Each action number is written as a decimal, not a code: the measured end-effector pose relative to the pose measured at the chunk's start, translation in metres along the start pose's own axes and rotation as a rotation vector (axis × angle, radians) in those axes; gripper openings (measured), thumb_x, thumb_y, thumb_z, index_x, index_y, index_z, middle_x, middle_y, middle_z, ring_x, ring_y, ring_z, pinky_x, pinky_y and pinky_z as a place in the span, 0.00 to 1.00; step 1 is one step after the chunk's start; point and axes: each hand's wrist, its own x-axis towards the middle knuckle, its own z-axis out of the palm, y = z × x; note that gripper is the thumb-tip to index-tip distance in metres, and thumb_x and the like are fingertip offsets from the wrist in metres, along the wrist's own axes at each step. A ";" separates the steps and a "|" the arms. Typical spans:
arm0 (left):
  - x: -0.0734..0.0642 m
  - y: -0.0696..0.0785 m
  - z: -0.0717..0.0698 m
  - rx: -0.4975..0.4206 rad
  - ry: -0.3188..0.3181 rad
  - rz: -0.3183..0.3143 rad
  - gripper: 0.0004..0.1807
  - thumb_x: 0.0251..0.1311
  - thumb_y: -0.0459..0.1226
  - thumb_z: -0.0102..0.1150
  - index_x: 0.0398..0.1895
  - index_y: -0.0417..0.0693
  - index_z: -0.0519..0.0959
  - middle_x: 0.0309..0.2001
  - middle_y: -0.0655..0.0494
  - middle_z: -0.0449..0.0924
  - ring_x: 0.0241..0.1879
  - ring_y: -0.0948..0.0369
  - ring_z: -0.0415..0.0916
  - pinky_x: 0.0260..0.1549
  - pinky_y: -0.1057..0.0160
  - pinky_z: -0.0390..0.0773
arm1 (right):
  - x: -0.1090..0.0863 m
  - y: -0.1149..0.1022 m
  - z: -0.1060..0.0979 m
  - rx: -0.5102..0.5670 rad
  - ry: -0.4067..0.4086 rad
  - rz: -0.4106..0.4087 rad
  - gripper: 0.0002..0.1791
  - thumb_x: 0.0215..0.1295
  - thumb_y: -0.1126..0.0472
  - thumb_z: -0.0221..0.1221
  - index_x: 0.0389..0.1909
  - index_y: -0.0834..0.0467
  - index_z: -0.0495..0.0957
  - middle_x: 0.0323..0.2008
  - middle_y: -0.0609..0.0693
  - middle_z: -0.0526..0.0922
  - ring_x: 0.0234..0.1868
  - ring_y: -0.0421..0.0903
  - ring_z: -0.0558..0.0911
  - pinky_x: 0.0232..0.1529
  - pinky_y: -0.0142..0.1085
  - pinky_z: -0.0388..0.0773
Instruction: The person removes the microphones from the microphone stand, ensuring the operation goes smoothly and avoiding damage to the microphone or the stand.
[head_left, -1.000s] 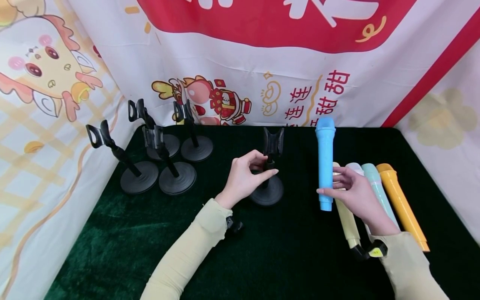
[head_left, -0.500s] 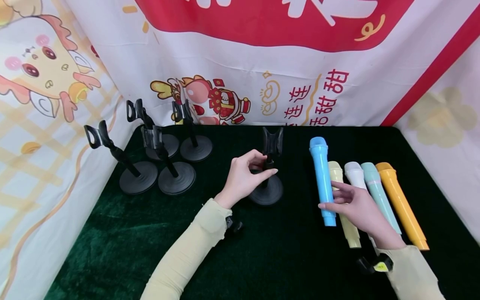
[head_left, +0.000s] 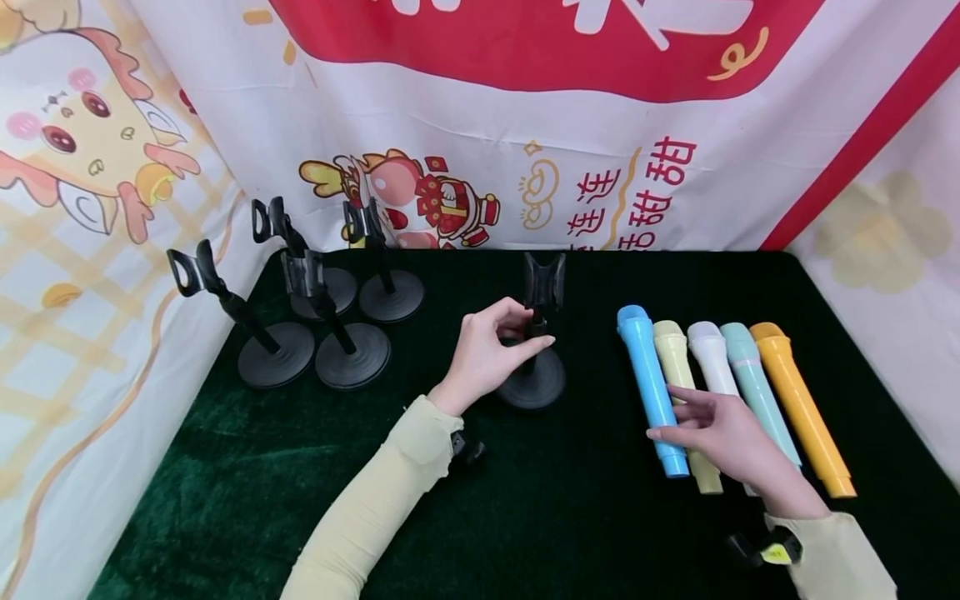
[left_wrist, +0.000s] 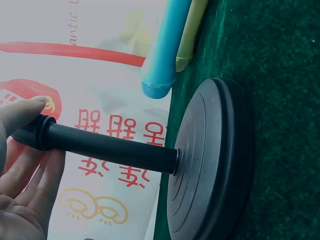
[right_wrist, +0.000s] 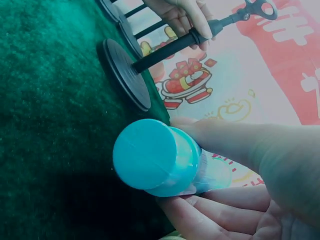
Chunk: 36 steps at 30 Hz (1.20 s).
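My left hand (head_left: 487, 354) pinches the upper pole of a black microphone stand (head_left: 534, 385) near the middle of the table. The stand's open clip points up, and its round base is on the cloth. In the left wrist view, thumb and fingers close round the collar of the pole (left_wrist: 110, 149). With thumb and fingers, my right hand (head_left: 723, 433) holds the lower part of a light blue microphone (head_left: 643, 367), head pointing away. It lies close beside a pale yellow microphone (head_left: 672, 346), low over the cloth. The right wrist view shows its round blue end (right_wrist: 145, 154).
White (head_left: 712, 358), mint (head_left: 757, 387) and orange (head_left: 806, 408) microphones lie in a row at the right. Several black stands (head_left: 352, 354) with clips stand at the left back. Dark green cloth (head_left: 525, 517) covers the table; a printed curtain (head_left: 450, 108) hangs behind.
My right hand has lowered the blue microphone toward the near side, tilting it from nearly upright to lie alongside the yellow one. My left hand has stayed on the stand.
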 end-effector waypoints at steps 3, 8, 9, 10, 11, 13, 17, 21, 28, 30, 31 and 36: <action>0.001 0.000 0.000 -0.001 0.000 -0.001 0.13 0.58 0.37 0.75 0.43 0.49 0.81 0.42 0.60 0.86 0.38 0.68 0.83 0.41 0.65 0.84 | -0.002 0.001 -0.002 -0.019 0.001 0.017 0.48 0.60 0.46 0.73 0.71 0.71 0.64 0.50 0.58 0.86 0.47 0.50 0.85 0.43 0.38 0.84; 0.002 -0.002 0.000 0.004 0.000 0.005 0.13 0.59 0.38 0.75 0.43 0.50 0.81 0.42 0.60 0.86 0.38 0.68 0.83 0.41 0.66 0.84 | -0.004 0.002 -0.003 -0.059 -0.005 0.007 0.48 0.61 0.46 0.72 0.70 0.72 0.65 0.46 0.57 0.87 0.46 0.50 0.86 0.41 0.37 0.84; 0.002 -0.002 -0.001 0.005 -0.002 0.005 0.13 0.59 0.39 0.75 0.43 0.50 0.81 0.42 0.61 0.86 0.38 0.68 0.83 0.41 0.66 0.84 | -0.004 0.002 -0.003 -0.068 -0.003 0.004 0.47 0.61 0.46 0.72 0.70 0.73 0.65 0.46 0.56 0.87 0.45 0.50 0.86 0.40 0.37 0.84; 0.002 -0.002 -0.001 0.006 -0.003 0.004 0.13 0.59 0.40 0.75 0.43 0.50 0.81 0.42 0.61 0.86 0.38 0.68 0.83 0.41 0.66 0.84 | -0.004 0.002 -0.003 -0.081 0.003 -0.002 0.47 0.62 0.46 0.72 0.69 0.73 0.66 0.45 0.56 0.87 0.44 0.50 0.86 0.39 0.37 0.84; 0.002 -0.002 -0.001 0.005 -0.004 0.004 0.13 0.59 0.40 0.75 0.43 0.50 0.81 0.42 0.61 0.86 0.38 0.68 0.83 0.41 0.66 0.84 | -0.005 0.002 -0.002 -0.094 0.011 -0.005 0.46 0.62 0.45 0.72 0.69 0.73 0.66 0.44 0.55 0.88 0.43 0.49 0.85 0.38 0.37 0.84; 0.002 -0.002 -0.001 0.003 -0.007 0.004 0.13 0.59 0.41 0.75 0.43 0.50 0.81 0.42 0.61 0.86 0.39 0.68 0.83 0.41 0.65 0.84 | -0.004 0.002 -0.003 -0.130 0.029 -0.011 0.46 0.62 0.45 0.71 0.68 0.72 0.67 0.42 0.54 0.88 0.41 0.49 0.85 0.36 0.37 0.83; 0.003 -0.002 -0.001 -0.002 -0.011 0.006 0.13 0.59 0.41 0.75 0.43 0.50 0.81 0.43 0.60 0.86 0.39 0.68 0.83 0.42 0.64 0.84 | -0.004 0.002 -0.002 -0.196 0.065 -0.005 0.45 0.62 0.43 0.71 0.67 0.71 0.69 0.40 0.52 0.87 0.39 0.48 0.83 0.35 0.39 0.81; 0.003 -0.002 0.000 -0.003 -0.010 0.003 0.13 0.59 0.39 0.75 0.43 0.50 0.81 0.43 0.60 0.86 0.39 0.68 0.83 0.41 0.65 0.84 | -0.003 0.002 -0.003 -0.242 0.075 0.014 0.44 0.63 0.41 0.70 0.64 0.71 0.71 0.39 0.53 0.88 0.38 0.49 0.84 0.35 0.41 0.81; 0.002 -0.002 0.000 -0.008 -0.004 0.004 0.13 0.58 0.36 0.75 0.43 0.50 0.81 0.43 0.60 0.87 0.39 0.68 0.83 0.41 0.66 0.84 | -0.003 0.002 0.000 -0.317 0.102 0.008 0.41 0.65 0.41 0.68 0.59 0.74 0.74 0.36 0.55 0.88 0.37 0.51 0.86 0.37 0.49 0.83; 0.002 -0.002 0.001 -0.010 -0.001 0.001 0.13 0.58 0.36 0.76 0.43 0.50 0.81 0.43 0.60 0.87 0.39 0.68 0.83 0.41 0.66 0.84 | -0.004 0.002 0.001 -0.336 0.111 0.006 0.39 0.65 0.41 0.67 0.58 0.74 0.75 0.35 0.55 0.88 0.37 0.51 0.87 0.38 0.51 0.83; 0.001 -0.002 0.001 -0.010 0.000 -0.002 0.13 0.58 0.35 0.76 0.43 0.50 0.81 0.43 0.60 0.87 0.39 0.68 0.83 0.41 0.66 0.84 | -0.004 0.002 0.001 -0.342 0.113 0.004 0.39 0.65 0.41 0.67 0.57 0.74 0.76 0.35 0.56 0.88 0.36 0.52 0.87 0.38 0.52 0.83; 0.001 -0.002 0.001 -0.011 0.002 -0.006 0.13 0.58 0.35 0.76 0.43 0.50 0.81 0.42 0.60 0.87 0.39 0.68 0.83 0.41 0.66 0.84 | -0.005 0.003 0.002 -0.316 0.111 0.014 0.33 0.66 0.45 0.67 0.53 0.73 0.79 0.34 0.56 0.88 0.29 0.47 0.86 0.31 0.44 0.84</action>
